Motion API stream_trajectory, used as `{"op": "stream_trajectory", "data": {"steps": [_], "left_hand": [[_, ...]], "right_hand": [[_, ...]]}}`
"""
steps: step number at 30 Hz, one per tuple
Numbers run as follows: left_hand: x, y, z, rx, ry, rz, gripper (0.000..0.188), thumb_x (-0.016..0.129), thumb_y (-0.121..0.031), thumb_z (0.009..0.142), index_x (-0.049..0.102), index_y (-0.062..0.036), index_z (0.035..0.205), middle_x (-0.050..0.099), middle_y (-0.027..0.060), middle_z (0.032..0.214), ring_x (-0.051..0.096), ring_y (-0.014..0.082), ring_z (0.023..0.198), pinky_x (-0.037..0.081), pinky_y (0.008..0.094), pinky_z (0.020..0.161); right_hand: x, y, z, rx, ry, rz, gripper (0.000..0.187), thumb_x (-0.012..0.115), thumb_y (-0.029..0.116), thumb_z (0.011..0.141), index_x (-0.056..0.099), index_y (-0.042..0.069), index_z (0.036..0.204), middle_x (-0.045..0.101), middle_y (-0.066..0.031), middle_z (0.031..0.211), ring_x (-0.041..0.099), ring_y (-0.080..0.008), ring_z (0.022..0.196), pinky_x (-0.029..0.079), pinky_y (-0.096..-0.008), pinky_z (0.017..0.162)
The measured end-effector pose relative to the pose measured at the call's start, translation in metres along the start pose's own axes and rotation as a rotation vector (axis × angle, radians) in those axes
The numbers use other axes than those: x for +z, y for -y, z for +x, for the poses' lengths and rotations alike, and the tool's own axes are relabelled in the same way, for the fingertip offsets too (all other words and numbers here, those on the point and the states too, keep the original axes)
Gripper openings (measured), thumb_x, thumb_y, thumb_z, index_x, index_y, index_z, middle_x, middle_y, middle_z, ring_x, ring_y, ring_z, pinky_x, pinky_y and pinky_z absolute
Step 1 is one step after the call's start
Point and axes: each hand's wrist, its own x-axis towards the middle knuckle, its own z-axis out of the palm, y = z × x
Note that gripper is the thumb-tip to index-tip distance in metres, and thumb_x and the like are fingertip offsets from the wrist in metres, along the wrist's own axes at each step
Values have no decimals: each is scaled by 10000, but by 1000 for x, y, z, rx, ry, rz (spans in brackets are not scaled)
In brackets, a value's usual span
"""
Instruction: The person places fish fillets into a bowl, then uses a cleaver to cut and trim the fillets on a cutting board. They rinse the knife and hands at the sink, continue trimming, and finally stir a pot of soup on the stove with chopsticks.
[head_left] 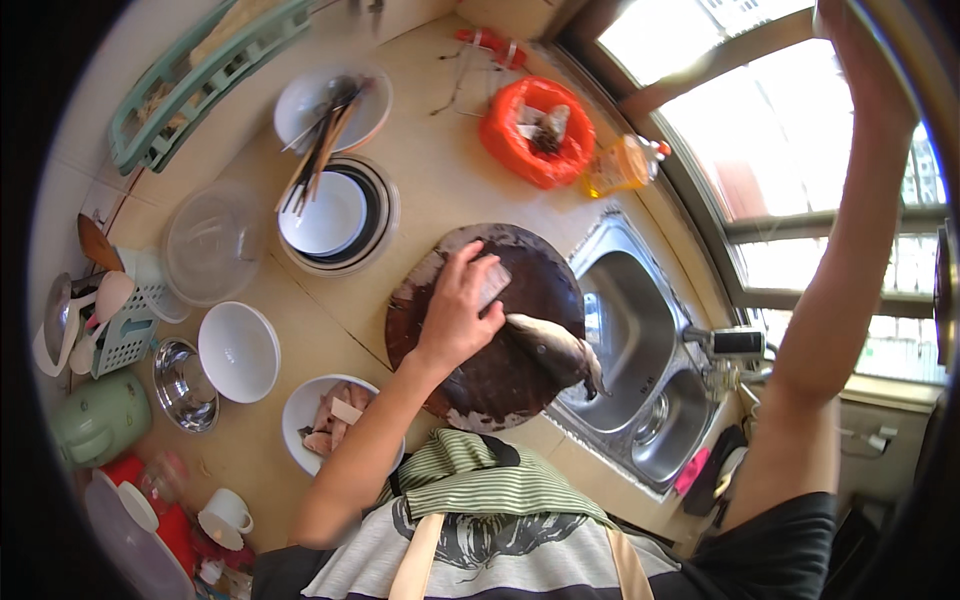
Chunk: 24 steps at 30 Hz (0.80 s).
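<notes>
"What's lower left of centre?"
"A white bowl [294, 412] of cut pieces [320, 428]"
"And mid-frame?"
"The left hand [458, 315], thumb and fingers pinching a pale grey piece [493, 284] over the round dark board [495, 390]"
"Just right of centre?"
"A fish piece [546, 342] on the board, beside the steel sink [640, 310]"
"The right hand [838, 22]?"
"Upper right edge, by the window [755, 130]; can't tell its grip"

The upper edge cuts off the right hand [848, 35]; the gripping left hand [456, 318] partly hides a pale block [493, 287].
</notes>
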Motion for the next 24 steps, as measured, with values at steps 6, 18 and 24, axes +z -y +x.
{"op": "stream_trajectory", "data": {"steps": [6,18,24], "left_hand": [[-5,-97,-49,-428,331,-868,187,568,-42,921,568,-4,1104,656,97,998,650,146,871,536,289,808],[230,-148,-138,-974,548,-881,189,509,-221,993,590,-51,984,629,49,909,589,134,812,495,297,716],[281,-139,-122,-977,437,-946,216,428,-174,1011,536,-1,1084,633,110,898,643,213,756,559,367,667]], "right_hand": [[-117,-179,-234,-225,-782,-1598,339,604,-42,782,488,96,1069,581,-22,766,507,-74,567,383,-209,491],[-264,-257,-438,-377,-1088,-2290,452,676,71,734,478,-5,1133,599,-200,895,611,-376,831,507,-434,714],[-299,-176,-523,-213,-832,-1294,354,580,164,949,536,-38,1237,699,-110,957,678,-167,820,548,-314,731]]}}
